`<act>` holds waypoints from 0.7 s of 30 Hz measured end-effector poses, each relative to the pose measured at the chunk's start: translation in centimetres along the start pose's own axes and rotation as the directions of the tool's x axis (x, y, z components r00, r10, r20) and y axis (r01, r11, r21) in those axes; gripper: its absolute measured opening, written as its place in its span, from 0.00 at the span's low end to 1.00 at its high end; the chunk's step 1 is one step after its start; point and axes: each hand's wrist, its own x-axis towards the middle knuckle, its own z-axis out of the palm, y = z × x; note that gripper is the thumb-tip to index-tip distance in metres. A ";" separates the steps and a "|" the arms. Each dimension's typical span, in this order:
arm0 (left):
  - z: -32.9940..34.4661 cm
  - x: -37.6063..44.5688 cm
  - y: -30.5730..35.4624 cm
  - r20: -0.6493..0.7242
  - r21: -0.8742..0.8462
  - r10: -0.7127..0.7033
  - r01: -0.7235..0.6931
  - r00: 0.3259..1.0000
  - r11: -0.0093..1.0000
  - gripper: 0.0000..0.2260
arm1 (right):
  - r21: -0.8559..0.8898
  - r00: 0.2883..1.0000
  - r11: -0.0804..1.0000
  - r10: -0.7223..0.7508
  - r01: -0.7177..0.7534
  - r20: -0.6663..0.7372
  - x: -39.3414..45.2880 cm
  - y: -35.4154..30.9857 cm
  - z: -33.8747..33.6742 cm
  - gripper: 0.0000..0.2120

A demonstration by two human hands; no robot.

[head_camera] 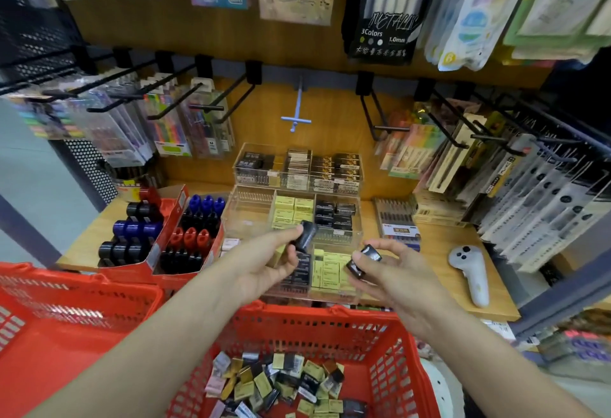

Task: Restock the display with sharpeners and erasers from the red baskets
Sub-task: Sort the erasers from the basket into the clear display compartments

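Wooden shelf (pixel 439 245) | left hand (pixel 264 265) pinches black eraser (pixel 305 236) | right hand (pixel 393 272) grips erasers (pixel 363 262)

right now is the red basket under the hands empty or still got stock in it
Still stocked. The red basket holds a loose pile of small wrapped erasers across its bottom, in black, yellow and pink wrappers.

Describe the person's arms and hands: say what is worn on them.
Both arms are bare as far up as the view shows, with no sleeve in sight. The left hand and the right hand wear no gloves. No watch, bracelet or ring shows on either wrist or on the fingers.
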 end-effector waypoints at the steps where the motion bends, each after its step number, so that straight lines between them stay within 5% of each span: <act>1: 0.2 1.2 0.4 -0.015 -0.036 -0.007 0.007 1.000 0.999 0.09 | -0.141 0.996 0.989 -0.045 0.035 -0.072 1.7 -0.2 -0.5 0.13; 5: 0.8 5.7 1.3 -0.044 0.016 0.005 -0.005 0.999 1.000 0.09 | -0.447 0.941 0.883 -0.260 0.143 -0.214 8.8 -1.9 -1.7 0.13; 10: 1.6 10.5 1.3 -0.062 0.253 0.104 -0.086 0.993 0.964 0.06 | -0.771 0.909 0.608 -0.407 0.192 -0.094 16.1 -2.3 -0.4 0.10; 16: 1.6 13.1 0.4 -0.026 0.302 0.163 -0.147 0.986 0.942 0.06 | -0.934 0.877 0.323 -0.480 0.154 -0.021 19.3 -0.8 1.1 0.14; 19: 1.2 13.0 -0.3 -0.007 0.311 0.177 -0.166 0.984 0.936 0.06 | -0.984 0.835 -0.010 -0.528 0.178 0.156 19.3 -0.4 0.6 0.11; 21: 1.2 12.8 -0.5 0.002 0.302 0.183 -0.175 0.983 0.937 0.06 | -0.965 0.827 -0.152 -0.499 0.212 0.260 19.2 -0.2 0.2 0.18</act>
